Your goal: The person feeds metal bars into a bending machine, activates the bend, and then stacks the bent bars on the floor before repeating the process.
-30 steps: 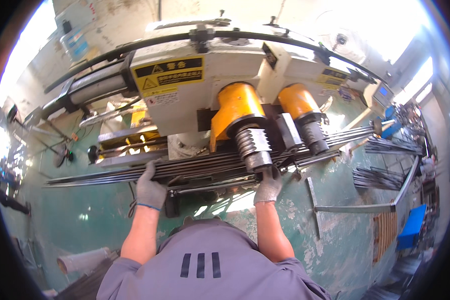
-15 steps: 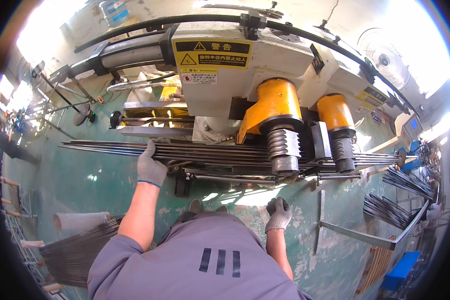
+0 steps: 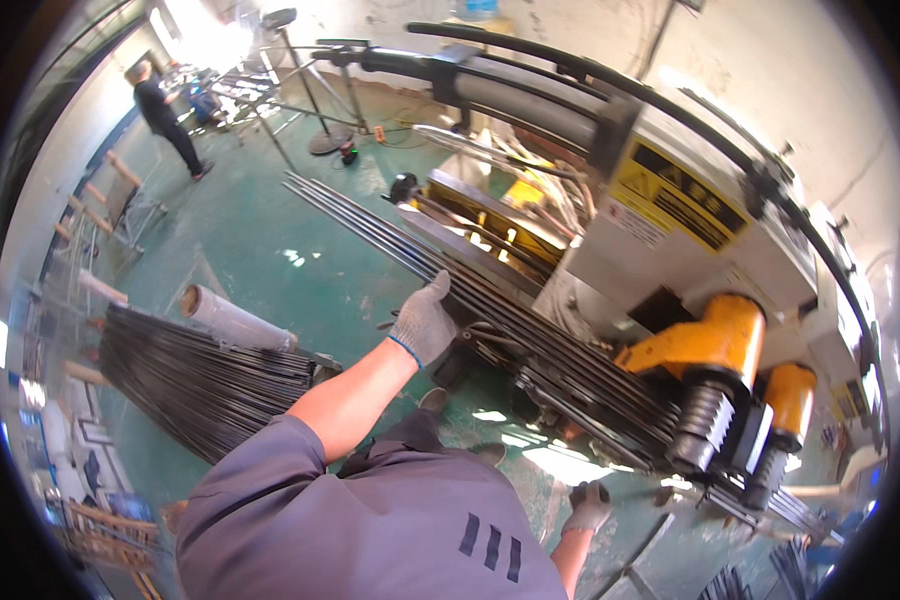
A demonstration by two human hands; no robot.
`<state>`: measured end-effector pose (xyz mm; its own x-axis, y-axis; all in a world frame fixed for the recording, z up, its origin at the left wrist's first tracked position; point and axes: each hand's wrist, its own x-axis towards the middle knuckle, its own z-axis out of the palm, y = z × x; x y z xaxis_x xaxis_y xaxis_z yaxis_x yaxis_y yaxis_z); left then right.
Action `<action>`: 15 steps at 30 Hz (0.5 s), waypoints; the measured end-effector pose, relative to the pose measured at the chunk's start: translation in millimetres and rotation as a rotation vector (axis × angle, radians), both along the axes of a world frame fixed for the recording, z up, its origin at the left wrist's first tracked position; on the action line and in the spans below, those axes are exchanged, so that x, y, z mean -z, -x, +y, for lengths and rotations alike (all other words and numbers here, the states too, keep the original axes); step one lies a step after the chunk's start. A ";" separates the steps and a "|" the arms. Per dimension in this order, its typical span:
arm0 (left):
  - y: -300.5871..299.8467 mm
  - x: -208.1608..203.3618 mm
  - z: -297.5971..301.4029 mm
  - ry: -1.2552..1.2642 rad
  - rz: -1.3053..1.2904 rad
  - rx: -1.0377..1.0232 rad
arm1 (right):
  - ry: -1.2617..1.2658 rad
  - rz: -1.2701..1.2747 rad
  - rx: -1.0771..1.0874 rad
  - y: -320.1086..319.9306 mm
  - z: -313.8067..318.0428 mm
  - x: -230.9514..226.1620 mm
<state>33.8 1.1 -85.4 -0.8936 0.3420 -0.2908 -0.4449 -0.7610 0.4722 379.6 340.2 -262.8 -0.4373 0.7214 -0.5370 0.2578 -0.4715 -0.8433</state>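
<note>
A bundle of long, thin metal rods (image 3: pixel 540 340) runs slantwise through a bending machine, its far-left ends sticking out over the green floor. My left hand (image 3: pixel 427 325), in a pale knitted glove, is closed around the bundle with the thumb on top. Toward the lower right, the rods pass by the ribbed metal rollers (image 3: pixel 703 425) under an orange machine head (image 3: pixel 730 340). A second, smaller orange head (image 3: pixel 790 400) stands beside it. My right hand (image 3: pixel 587 508), also gloved, hangs below the machine apart from the rods, its fingers curled and with nothing visible in them.
A large stack of dark rods (image 3: pixel 200 385) lies at my left, with a wrapped roll (image 3: pixel 235 318) against it. A person (image 3: pixel 168 115) stands at the far left. The machine's white body (image 3: pixel 660 300) fills the right side. More rods (image 3: pixel 727 583) show at the lower right.
My view has swung to the left, so the machine sits further right and tilted. My left hand stays on the rods. My right hand remains curled below the machine.
</note>
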 end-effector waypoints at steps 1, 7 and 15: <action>11.8 2.5 -20.2 -0.015 0.024 -0.023 | 0.008 -0.061 0.003 -10.6 -1.1 18.4; 105.2 13.6 -172.6 0.154 -0.031 -0.346 | 0.122 -0.433 0.058 -76.8 -16.6 136.7; 278.8 61.4 -394.8 0.354 -0.040 -0.536 | 0.173 -0.617 0.017 -81.9 -127.7 156.4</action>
